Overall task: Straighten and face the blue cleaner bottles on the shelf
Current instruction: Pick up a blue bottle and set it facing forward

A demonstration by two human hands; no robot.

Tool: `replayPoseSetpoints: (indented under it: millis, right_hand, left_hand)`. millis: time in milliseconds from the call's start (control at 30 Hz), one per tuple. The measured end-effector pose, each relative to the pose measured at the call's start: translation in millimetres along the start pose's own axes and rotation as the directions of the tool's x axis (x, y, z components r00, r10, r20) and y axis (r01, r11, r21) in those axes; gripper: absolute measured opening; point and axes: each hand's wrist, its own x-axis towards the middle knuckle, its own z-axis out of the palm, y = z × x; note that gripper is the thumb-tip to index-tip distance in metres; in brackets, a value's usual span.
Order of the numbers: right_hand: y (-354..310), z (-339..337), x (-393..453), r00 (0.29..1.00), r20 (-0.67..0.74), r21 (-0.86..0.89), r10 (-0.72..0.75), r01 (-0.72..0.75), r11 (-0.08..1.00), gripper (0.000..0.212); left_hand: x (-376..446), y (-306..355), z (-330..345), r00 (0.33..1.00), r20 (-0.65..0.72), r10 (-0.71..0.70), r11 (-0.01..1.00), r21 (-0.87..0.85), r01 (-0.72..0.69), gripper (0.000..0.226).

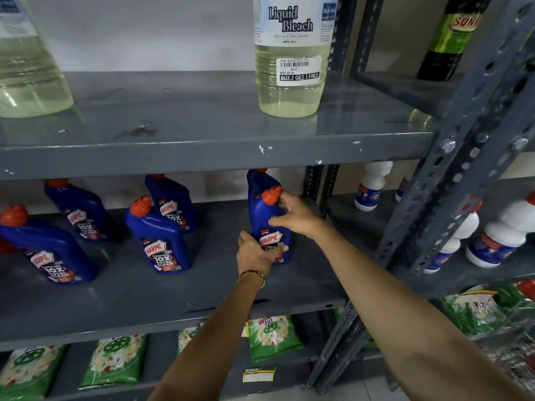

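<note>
Several blue Harpic cleaner bottles with orange caps stand on the grey middle shelf (162,296). Both hands hold the rightmost front bottle (267,219), which is upright with its label toward me. My left hand (254,253) grips its lower body and covers part of the label. My right hand (292,215) wraps its right side below the cap. Another blue bottle (256,180) stands right behind it. Further left are a front bottle (159,241), one behind it (173,201), a back bottle (79,211) and a tilted-looking one at the far left (43,250).
The upper shelf holds a liquid bleach bottle (291,62) and another clear bottle (26,68). A perforated steel upright (451,175) stands right of my hands. White bottles (503,235) fill the neighbouring shelf. Green detergent bags (272,337) lie on the lower shelf.
</note>
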Motion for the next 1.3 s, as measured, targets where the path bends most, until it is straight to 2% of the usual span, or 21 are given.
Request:
replayPoseSetpoints:
  millis: [200,433,567,700,800,967,1067,1300]
  right_hand:
    - [10,0,2,1.0,-0.023,0.011,0.021,-0.021,1.0,0.051]
    - [52,0,-24,0.983,-0.088,0.186,0.164,-0.145,0.972,0.055]
    - [83,7,-43,0.933,-0.202,0.229,0.297,-0.25,0.941,0.053]
    - [95,20,-49,0.944,-0.18,0.266,0.276,-0.224,0.938,0.052]
    - [97,31,-46,0.951,-0.15,0.306,0.271,-0.216,0.927,0.052]
    - [108,40,-40,0.935,-0.143,0.309,0.324,-0.269,0.912,0.053]
    - [117,41,-36,0.93,-0.148,0.288,0.337,-0.285,0.914,0.057]
    - [121,46,-36,0.919,-0.219,0.178,0.328,-0.293,0.939,0.045]
  left_hand:
    - [3,-5,-1,0.997,0.02,0.074,0.99,0.121,-0.076,0.07]
    - [1,-21,-3,0.996,0.036,0.084,0.989,0.115,-0.088,0.053]
    - [5,-39,-13,0.99,0.116,0.075,0.997,0.006,-0.076,0.041]
    - [1,-39,-15,0.973,0.221,0.064,0.988,-0.154,-0.03,0.045]
    - [1,-35,-11,0.975,0.211,0.063,0.982,-0.189,-0.022,0.042]
    - [3,-37,-8,0.981,0.192,0.03,0.987,-0.158,0.001,0.037]
    - [4,-42,-6,0.981,0.195,0.006,0.99,-0.143,0.022,0.041]
    - [-3,-42,-3,0.988,0.151,-0.024,0.988,-0.149,0.047,0.041]
